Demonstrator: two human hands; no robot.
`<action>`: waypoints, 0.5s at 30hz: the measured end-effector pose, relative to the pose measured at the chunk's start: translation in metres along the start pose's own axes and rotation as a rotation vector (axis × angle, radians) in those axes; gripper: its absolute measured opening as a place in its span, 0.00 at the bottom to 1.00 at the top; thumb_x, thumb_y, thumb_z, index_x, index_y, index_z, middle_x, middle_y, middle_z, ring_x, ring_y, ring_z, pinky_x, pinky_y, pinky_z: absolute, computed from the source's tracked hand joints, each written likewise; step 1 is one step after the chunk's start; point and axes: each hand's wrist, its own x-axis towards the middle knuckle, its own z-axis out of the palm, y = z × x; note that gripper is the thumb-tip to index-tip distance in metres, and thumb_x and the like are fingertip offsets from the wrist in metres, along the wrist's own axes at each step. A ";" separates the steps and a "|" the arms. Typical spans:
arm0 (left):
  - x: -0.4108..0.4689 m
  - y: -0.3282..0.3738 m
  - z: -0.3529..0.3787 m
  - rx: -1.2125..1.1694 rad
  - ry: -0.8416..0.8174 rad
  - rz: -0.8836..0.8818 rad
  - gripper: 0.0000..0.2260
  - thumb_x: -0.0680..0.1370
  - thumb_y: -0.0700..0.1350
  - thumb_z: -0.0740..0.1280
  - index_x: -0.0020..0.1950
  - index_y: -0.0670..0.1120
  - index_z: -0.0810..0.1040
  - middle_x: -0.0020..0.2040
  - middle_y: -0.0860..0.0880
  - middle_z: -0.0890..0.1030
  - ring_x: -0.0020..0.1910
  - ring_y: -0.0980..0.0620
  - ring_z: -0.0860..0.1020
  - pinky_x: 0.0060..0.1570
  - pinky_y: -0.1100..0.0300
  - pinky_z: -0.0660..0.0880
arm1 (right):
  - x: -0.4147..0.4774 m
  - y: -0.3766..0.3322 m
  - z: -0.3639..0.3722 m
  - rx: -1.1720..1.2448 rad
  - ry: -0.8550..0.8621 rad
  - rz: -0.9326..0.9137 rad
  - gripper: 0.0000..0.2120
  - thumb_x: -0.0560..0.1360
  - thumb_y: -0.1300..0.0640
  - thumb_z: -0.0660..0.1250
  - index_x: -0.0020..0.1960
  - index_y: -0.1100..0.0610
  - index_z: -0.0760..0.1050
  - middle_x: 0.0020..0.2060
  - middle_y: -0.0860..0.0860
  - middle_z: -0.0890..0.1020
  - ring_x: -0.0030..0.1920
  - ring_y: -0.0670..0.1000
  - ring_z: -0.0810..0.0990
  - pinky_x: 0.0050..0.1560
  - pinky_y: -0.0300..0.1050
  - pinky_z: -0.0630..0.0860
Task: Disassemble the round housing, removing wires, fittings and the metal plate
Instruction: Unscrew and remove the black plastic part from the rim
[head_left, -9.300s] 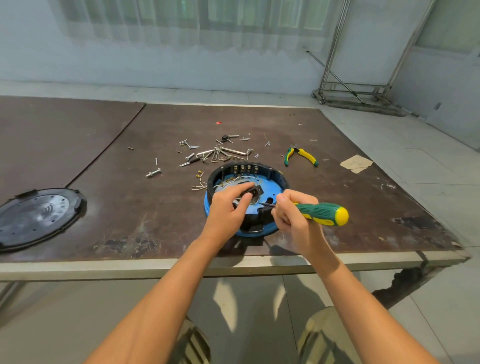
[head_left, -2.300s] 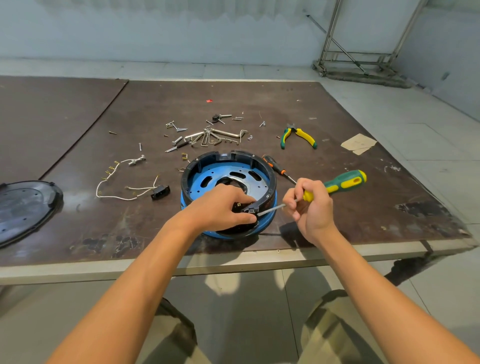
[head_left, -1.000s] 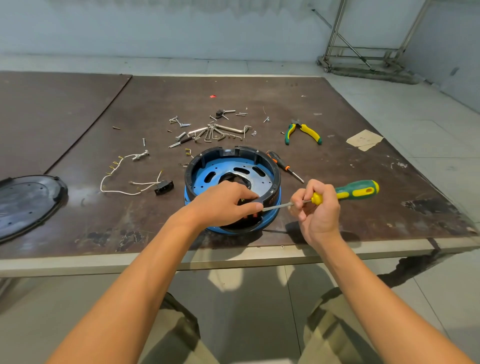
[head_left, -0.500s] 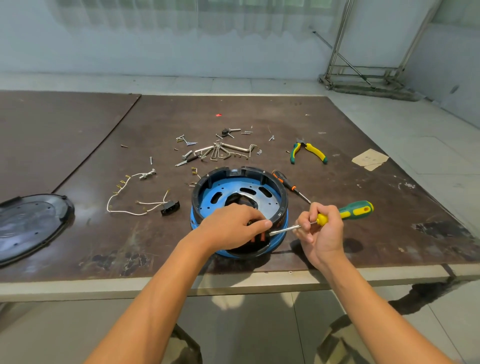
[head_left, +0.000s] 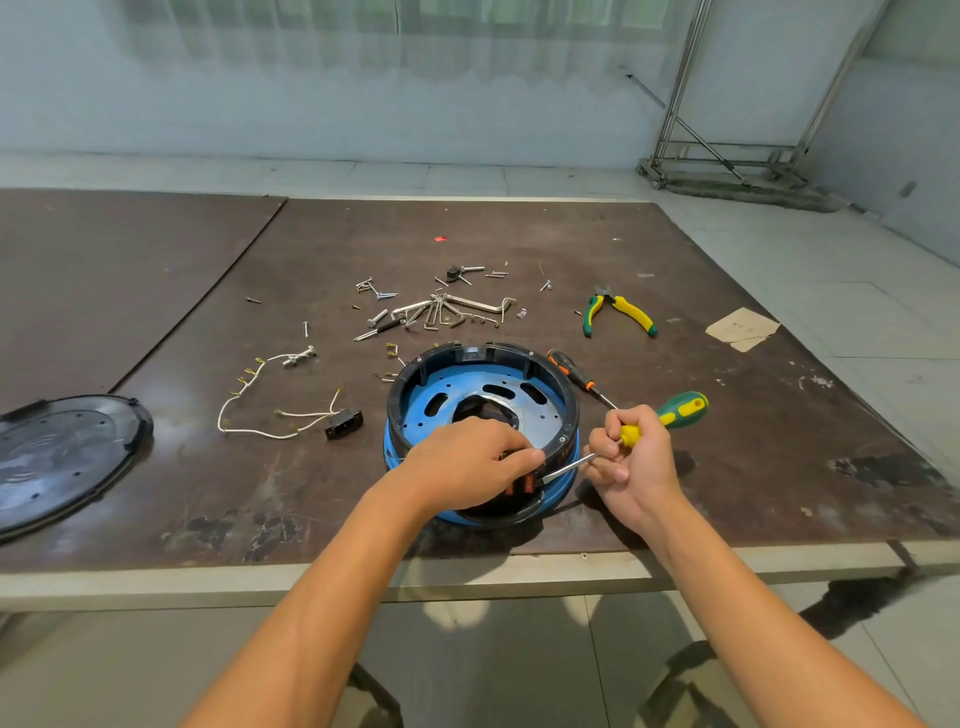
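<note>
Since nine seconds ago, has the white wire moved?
Yes. The white wire now lies on the table left of the round housing, toward the black lid; that spot was bare then.

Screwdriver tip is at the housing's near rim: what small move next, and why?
Probably lever the screwdriver gently with the right hand to pry the black fitting loose: its tip sits against that fitting at the near rim of the round housing, and the left hand grips it.
</note>
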 end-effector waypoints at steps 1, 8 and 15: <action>0.000 0.000 0.000 0.009 0.001 -0.004 0.19 0.83 0.62 0.56 0.58 0.53 0.81 0.47 0.53 0.83 0.46 0.54 0.80 0.50 0.47 0.80 | 0.000 0.000 0.000 0.008 0.012 0.013 0.16 0.77 0.57 0.58 0.30 0.54 0.66 0.23 0.49 0.66 0.17 0.45 0.59 0.18 0.37 0.59; -0.001 -0.001 0.002 0.048 0.036 -0.007 0.21 0.82 0.64 0.55 0.56 0.53 0.82 0.45 0.53 0.83 0.43 0.55 0.80 0.46 0.49 0.81 | -0.009 0.011 -0.008 0.051 -0.017 -0.222 0.16 0.77 0.58 0.56 0.30 0.54 0.65 0.22 0.51 0.67 0.19 0.46 0.58 0.19 0.37 0.59; 0.002 -0.003 0.005 0.056 0.067 0.005 0.21 0.82 0.64 0.56 0.54 0.53 0.83 0.40 0.53 0.82 0.39 0.56 0.79 0.39 0.55 0.79 | -0.019 0.011 -0.008 -0.011 -0.070 -0.322 0.15 0.77 0.58 0.56 0.31 0.55 0.64 0.22 0.53 0.67 0.19 0.47 0.59 0.20 0.36 0.60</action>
